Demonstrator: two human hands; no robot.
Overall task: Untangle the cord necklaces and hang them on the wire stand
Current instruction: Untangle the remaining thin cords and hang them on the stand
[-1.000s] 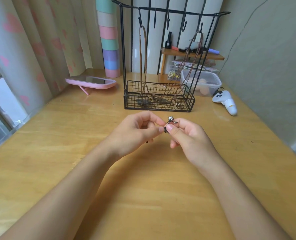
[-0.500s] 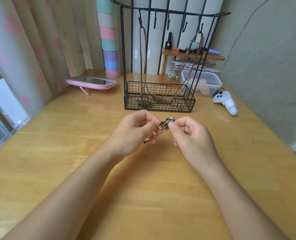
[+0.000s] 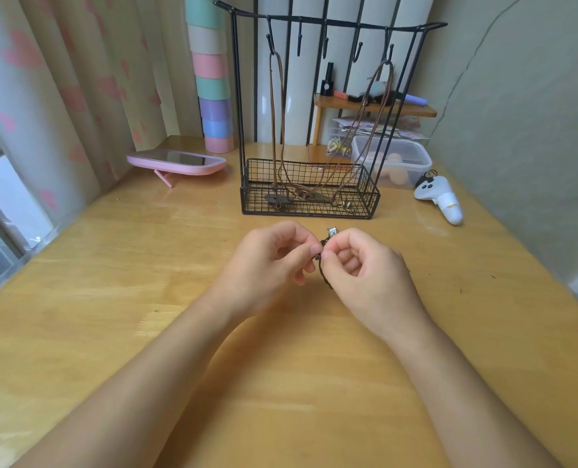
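A left hand and right hand meet just above the bench, fingers pinching a bunched dark necklace between them, likely to pick its tangle apart. Beyond, two cords already hang on the wire stand.

Home room, heart-print curtains, pink mirror, wooden desk, cluttered shelf

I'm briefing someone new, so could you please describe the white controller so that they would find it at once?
Start at the black wire stand on the wooden table. To its right, near the clear plastic box, lies the controller. Unlike its neighbours it is solid white, with two dark buttons.
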